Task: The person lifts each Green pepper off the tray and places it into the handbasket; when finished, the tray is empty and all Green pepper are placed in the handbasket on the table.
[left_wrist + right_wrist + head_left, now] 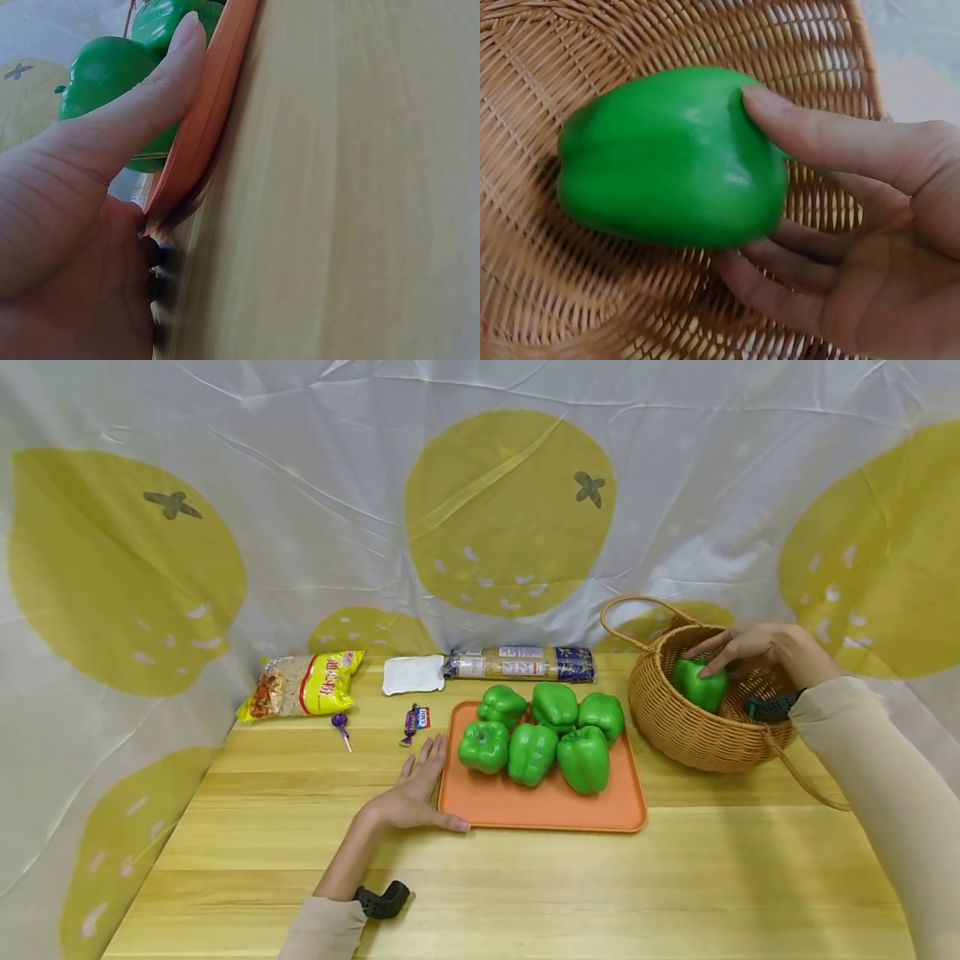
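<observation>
My right hand (742, 652) is inside the wicker basket (675, 735), gripping a green bell pepper (667, 157) near its stem end. In the right wrist view the thumb lies on top and the other fingers curl beneath; the woven basket floor shows behind the pepper. My left hand (412, 793) rests at the left side of an orange tray (540, 810), its fingers stretched along the edge. The left thumb (150, 101) reaches over the near rim in the left wrist view. Several more green bell peppers (532, 753) sit in two rows on the tray.
Left of the tray lie a wrapped candy (410, 725) and a purple lollipop (341, 727). Along the back are a yellow food bag (303, 685), a white packet (414, 675) and a long noodle-like package (517, 664). A fruit-print cloth (322, 527) hangs behind. The basket handles stick out.
</observation>
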A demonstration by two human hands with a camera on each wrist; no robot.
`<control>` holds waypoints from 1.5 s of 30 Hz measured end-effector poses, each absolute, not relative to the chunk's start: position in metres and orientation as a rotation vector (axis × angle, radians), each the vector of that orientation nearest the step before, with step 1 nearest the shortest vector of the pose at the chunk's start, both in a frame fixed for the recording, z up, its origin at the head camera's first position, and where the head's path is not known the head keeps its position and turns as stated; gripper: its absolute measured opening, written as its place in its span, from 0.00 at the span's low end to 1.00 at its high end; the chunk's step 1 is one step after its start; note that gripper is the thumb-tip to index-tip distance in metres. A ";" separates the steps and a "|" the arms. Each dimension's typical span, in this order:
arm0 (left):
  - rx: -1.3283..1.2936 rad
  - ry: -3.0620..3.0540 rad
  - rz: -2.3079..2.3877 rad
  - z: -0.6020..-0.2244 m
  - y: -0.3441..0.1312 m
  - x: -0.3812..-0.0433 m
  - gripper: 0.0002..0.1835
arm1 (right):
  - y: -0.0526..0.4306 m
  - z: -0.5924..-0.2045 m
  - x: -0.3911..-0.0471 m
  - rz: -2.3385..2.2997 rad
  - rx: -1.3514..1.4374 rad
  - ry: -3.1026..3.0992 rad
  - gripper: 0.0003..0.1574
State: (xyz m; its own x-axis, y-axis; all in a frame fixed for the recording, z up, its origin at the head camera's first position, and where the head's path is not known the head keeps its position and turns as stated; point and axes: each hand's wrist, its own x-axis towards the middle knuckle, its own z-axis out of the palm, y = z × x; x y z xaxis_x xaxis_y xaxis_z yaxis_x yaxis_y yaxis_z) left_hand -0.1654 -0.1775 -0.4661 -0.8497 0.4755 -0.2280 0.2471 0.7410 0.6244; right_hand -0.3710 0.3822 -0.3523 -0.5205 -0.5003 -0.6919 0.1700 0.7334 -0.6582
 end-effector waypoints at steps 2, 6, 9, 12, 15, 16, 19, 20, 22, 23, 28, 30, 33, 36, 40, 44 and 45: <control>0.555 2.567 0.843 -0.466 -0.177 -0.165 0.75 | 0.382 -0.353 -0.368 -0.873 -0.206 1.958 0.42; 0.554 2.563 0.845 -0.467 -0.177 -0.165 0.75 | 0.379 -0.351 -0.361 -0.857 -0.153 2.020 0.42; 0.557 2.560 0.848 -0.467 -0.177 -0.166 0.74 | 0.377 -0.342 -0.355 -0.806 -0.197 2.084 0.42; 0.561 2.560 0.846 -0.468 -0.177 -0.166 0.74 | 0.372 -0.326 -0.344 -0.765 -0.280 2.149 0.43; 0.558 2.564 0.842 -0.467 -0.177 -0.166 0.74 | 0.362 -0.306 -0.327 -0.751 -0.365 2.238 0.43; 0.558 2.567 0.841 -0.466 -0.177 -0.166 0.74 | 0.357 -0.300 -0.321 -0.753 -0.393 2.269 0.43; 0.557 2.572 0.840 -0.466 -0.177 -0.166 0.74 | 0.343 -0.284 -0.300 -0.754 -0.460 2.380 0.41; 0.559 2.574 0.842 -0.466 -0.177 -0.167 0.74 | 0.338 -0.281 -0.293 -0.756 -0.474 2.422 0.40; 0.559 2.574 0.843 -0.466 -0.178 -0.167 0.74 | 0.328 -0.276 -0.279 -0.784 -0.493 2.486 0.38; 0.557 2.573 0.844 -0.466 -0.178 -0.166 0.74 | 0.322 -0.275 -0.272 -0.807 -0.500 2.522 0.38; 0.550 2.578 0.840 -0.465 -0.178 -0.166 0.73 | 0.291 -0.283 -0.239 -0.976 -0.580 2.635 0.38; 0.551 2.580 0.836 -0.464 -0.178 -0.166 0.73 | 0.278 -0.291 -0.225 -1.049 -0.624 2.656 0.40; 0.551 2.578 0.839 -0.463 -0.178 -0.165 0.73 | 0.260 -0.305 -0.206 -1.152 -0.687 2.673 0.42; 0.551 2.575 0.842 -0.463 -0.177 -0.165 0.73 | 0.244 -0.324 -0.191 -1.213 -0.713 2.675 0.42; 0.557 2.578 0.826 -0.465 -0.176 -0.165 0.73 | 0.230 -0.352 -0.176 -1.216 -0.724 2.652 0.43; 0.555 2.577 0.822 -0.465 -0.176 -0.165 0.73 | 0.223 -0.376 -0.167 -1.187 -0.677 2.658 0.43; 0.556 2.577 0.825 -0.465 -0.176 -0.165 0.73 | 0.222 -0.381 -0.165 -1.185 -0.656 2.660 0.43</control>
State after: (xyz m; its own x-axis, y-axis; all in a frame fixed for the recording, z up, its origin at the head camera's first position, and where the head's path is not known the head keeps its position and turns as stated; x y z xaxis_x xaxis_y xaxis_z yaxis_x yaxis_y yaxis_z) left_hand -0.1649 -0.1762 -0.4652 -0.8506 0.4730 -0.2295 0.2517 0.7497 0.6120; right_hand -0.1655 0.2221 -0.3807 -0.8917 -0.4512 0.0346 -0.3275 0.5908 -0.7374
